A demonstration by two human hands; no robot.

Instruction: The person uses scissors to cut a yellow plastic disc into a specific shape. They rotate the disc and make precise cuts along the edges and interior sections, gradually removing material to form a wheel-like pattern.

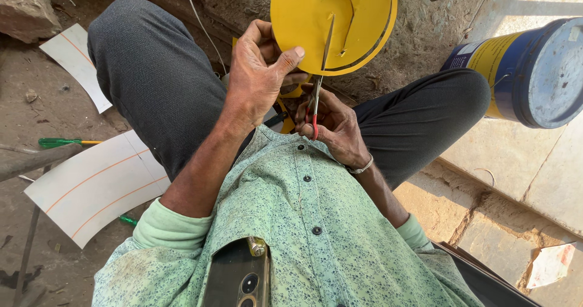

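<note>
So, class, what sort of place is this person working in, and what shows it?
Probably an informal outdoor workshop at ground level: bare dirt ground, cut white sheet pieces lying on it, and a blue and yellow bucket on stone slabs.

At top centre of the frame your left hand (258, 70) pinches the yellow disc (334, 21) by its lower edge; just below, your right hand (334, 125) grips red-handled scissors (317, 94), blades cutting up into it.

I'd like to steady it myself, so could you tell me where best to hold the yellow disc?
Pinch the yellow disc at its lower rim, coming from the left, as the left hand does; the scissors enter from below at the middle, so keep fingers left of that cut.
</note>
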